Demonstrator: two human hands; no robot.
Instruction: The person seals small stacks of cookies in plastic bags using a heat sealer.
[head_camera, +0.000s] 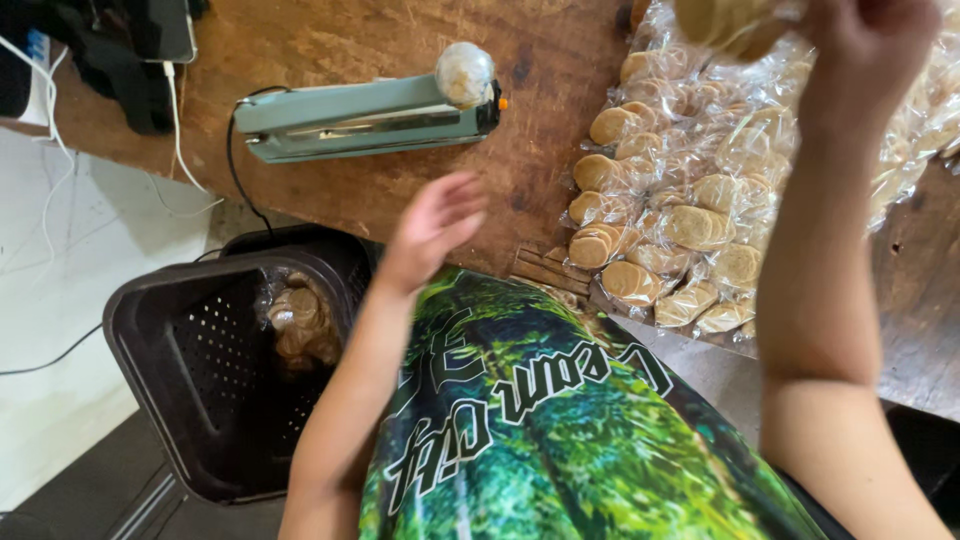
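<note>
The head camera looks straight down over a worn brown wooden bench (560, 60). The left hand (432, 228) hangs in the air above the near edge of the bench, with the palm open, the fingers spread loosely and nothing in it; it is a little blurred. The right hand (860, 45) is raised near the top edge of the picture and closes around a clear plastic bag of round tan biscuits (725, 20), which is partly cut off by the frame. Below this hand, a big pile of clear bags with stacked round biscuits (680, 220) lies on the right part of the bench. On the left part of the bench there is a long pale green metal heat sealer (350, 118) with a black cable, and a small round packed bundle (465, 73) rests on its right end. Beside the bench, on the left and lower down, stands a black perforated plastic crate (190, 400), and some sealed bags of biscuits (300, 320) lie inside it. The person's green printed shirt (560, 440) fills the bottom middle.
</note>
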